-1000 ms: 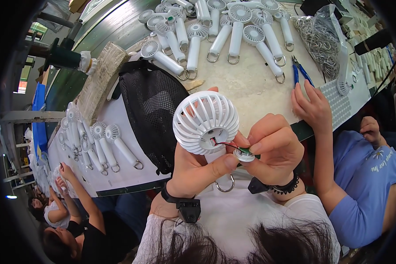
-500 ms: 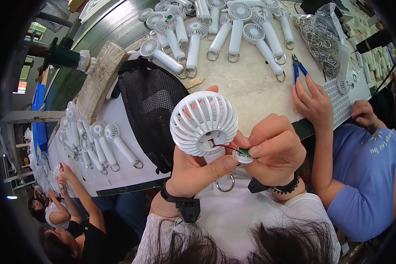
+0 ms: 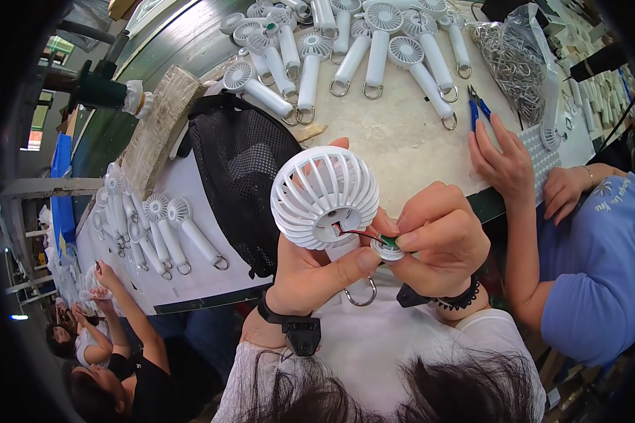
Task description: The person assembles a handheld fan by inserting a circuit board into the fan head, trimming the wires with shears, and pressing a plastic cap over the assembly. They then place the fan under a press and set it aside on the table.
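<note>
A white handheld fan (image 3: 323, 196) is gripped at its neck and handle by my left hand (image 3: 300, 271), its slatted round head turned up toward me. From a slot in the hub, red and black wires (image 3: 360, 233) run to a small round white cap (image 3: 388, 252) with a green circuit board (image 3: 391, 243) on it. My right hand (image 3: 441, 240) pinches this cap between thumb and fingers, and the left thumb tip rests close beside it. A metal ring (image 3: 361, 292) hangs at the handle's end, below my left hand.
Several white fans (image 3: 384, 49) lie across the table's far side, more (image 3: 166, 218) at the left. A black mesh bag (image 3: 240, 169) sits left of my hands. At the right are a co-worker's hand (image 3: 504, 158), blue-handled cutters (image 3: 476, 109) and a bag of metal rings (image 3: 515, 63).
The fan and cap have shifted very slightly left in my hands, with the same grips. On the right, the co-worker's other hand has come down and nearer, and their body has shifted.
</note>
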`<action>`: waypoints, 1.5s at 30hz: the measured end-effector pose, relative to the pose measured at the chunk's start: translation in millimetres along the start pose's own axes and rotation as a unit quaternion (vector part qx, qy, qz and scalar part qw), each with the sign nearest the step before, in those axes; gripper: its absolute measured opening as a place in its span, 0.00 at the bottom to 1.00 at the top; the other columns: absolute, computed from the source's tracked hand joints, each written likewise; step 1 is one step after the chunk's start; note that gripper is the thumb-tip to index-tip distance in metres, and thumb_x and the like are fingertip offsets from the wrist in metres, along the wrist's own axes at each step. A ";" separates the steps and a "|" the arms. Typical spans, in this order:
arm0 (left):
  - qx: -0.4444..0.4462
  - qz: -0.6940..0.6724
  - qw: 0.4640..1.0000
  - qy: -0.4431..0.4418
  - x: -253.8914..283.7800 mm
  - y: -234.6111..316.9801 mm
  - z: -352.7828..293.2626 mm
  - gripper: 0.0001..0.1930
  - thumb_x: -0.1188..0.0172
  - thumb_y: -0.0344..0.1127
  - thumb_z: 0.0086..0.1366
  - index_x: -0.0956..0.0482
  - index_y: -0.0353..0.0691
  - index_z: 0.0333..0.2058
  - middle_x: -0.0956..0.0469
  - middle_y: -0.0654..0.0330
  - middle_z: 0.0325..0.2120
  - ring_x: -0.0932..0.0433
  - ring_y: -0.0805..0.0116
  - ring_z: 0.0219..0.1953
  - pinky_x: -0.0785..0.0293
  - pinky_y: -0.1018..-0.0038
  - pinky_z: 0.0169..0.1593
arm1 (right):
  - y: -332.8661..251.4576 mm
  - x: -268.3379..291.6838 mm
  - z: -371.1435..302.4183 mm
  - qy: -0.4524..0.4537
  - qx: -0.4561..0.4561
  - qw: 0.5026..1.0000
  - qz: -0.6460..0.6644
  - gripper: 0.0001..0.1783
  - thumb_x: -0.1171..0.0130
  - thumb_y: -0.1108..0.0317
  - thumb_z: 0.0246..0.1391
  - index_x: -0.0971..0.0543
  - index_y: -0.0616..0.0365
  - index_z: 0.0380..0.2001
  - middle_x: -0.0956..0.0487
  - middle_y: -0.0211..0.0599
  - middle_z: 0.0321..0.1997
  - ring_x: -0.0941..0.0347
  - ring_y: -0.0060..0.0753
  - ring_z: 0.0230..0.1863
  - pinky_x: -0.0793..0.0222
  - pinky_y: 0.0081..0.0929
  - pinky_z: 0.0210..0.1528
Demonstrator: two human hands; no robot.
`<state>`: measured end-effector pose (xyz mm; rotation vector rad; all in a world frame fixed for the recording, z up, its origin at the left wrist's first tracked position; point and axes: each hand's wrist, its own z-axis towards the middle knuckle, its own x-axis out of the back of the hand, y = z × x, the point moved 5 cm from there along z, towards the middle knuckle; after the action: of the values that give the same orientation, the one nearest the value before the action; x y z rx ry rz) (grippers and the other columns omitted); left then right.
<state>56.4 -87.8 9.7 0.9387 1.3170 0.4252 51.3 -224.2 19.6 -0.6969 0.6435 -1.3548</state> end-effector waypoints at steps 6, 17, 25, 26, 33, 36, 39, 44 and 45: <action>0.007 0.004 1.000 -0.005 1.0 -0.6 -1.3 0.46 0.37 0.24 0.49 0.59 0.40 0.62 0.28 0.56 0.36 0.28 0.70 0.40 0.33 0.76 0.46 | 1.9 -0.9 -1.9 0.005 -0.002 1.000 0.001 0.15 0.36 0.83 0.31 0.24 0.59 0.28 0.26 0.36 0.29 0.31 0.26 0.29 0.37 0.19 0.28; 0.011 0.017 1.000 0.001 4.1 1.6 -3.2 0.45 0.37 0.25 0.51 0.57 0.40 0.62 0.28 0.57 0.37 0.28 0.71 0.41 0.32 0.77 0.44 | 3.7 -3.1 -1.8 0.001 -0.016 1.000 0.000 0.15 0.36 0.83 0.31 0.24 0.60 0.28 0.26 0.37 0.29 0.31 0.26 0.29 0.36 0.19 0.29; -0.019 0.045 0.999 -0.002 7.5 4.5 -5.0 0.39 0.39 0.26 0.54 0.53 0.39 0.60 0.29 0.57 0.39 0.28 0.73 0.38 0.31 0.80 0.38 | 14.4 -12.5 -4.9 0.028 -0.089 0.994 0.056 0.15 0.35 0.81 0.33 0.23 0.63 0.31 0.26 0.38 0.31 0.29 0.25 0.32 0.34 0.18 0.33; -0.023 0.043 0.999 -0.001 9.1 4.7 -5.9 0.39 0.39 0.26 0.54 0.53 0.39 0.60 0.29 0.57 0.39 0.28 0.73 0.38 0.31 0.80 0.38 | 14.4 -12.5 -3.9 0.024 -0.087 0.994 0.055 0.15 0.35 0.81 0.33 0.23 0.63 0.31 0.26 0.38 0.31 0.29 0.25 0.32 0.34 0.18 0.33; 0.002 0.049 0.998 0.042 18.8 4.7 -16.4 0.30 0.46 0.26 0.59 0.52 0.41 0.56 0.31 0.59 0.38 0.32 0.79 0.29 0.33 0.83 0.29 | 3.1 -13.2 5.1 -0.008 -0.042 0.999 0.014 0.13 0.38 0.83 0.35 0.25 0.65 0.29 0.26 0.44 0.33 0.29 0.30 0.33 0.32 0.21 0.36; 0.008 0.070 0.996 0.046 23.0 8.2 -17.6 0.31 0.47 0.26 0.60 0.54 0.42 0.57 0.32 0.59 0.37 0.33 0.80 0.28 0.33 0.84 0.29 | -0.7 -16.5 7.1 -0.030 -0.033 0.999 0.001 0.13 0.38 0.84 0.36 0.26 0.65 0.30 0.26 0.46 0.33 0.28 0.31 0.33 0.32 0.22 0.36; -0.002 0.088 0.995 0.041 25.2 11.4 -18.1 0.31 0.47 0.26 0.60 0.54 0.43 0.57 0.32 0.60 0.37 0.33 0.80 0.28 0.34 0.84 0.29 | -3.8 -20.1 5.9 -0.031 -0.028 0.999 -0.004 0.14 0.39 0.84 0.36 0.26 0.65 0.31 0.26 0.46 0.34 0.28 0.31 0.33 0.31 0.22 0.35; -0.029 0.087 0.996 0.017 25.7 17.1 -20.1 0.31 0.46 0.26 0.59 0.52 0.42 0.57 0.32 0.59 0.37 0.33 0.79 0.29 0.33 0.84 0.30 | -8.0 -20.7 5.9 -0.031 0.007 0.999 -0.022 0.15 0.39 0.85 0.37 0.28 0.64 0.33 0.26 0.47 0.34 0.28 0.31 0.33 0.31 0.22 0.35; -0.029 0.079 0.996 0.010 25.5 17.4 -20.4 0.31 0.46 0.26 0.59 0.52 0.42 0.57 0.31 0.58 0.37 0.32 0.79 0.30 0.33 0.83 0.31 | -9.5 -21.6 6.2 -0.041 0.023 0.998 -0.033 0.16 0.39 0.85 0.37 0.28 0.64 0.33 0.26 0.47 0.34 0.28 0.31 0.33 0.31 0.21 0.35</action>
<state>47.6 -51.9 7.9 0.9948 1.2475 0.5931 47.5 -203.1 31.1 -0.7377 0.5264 -1.3909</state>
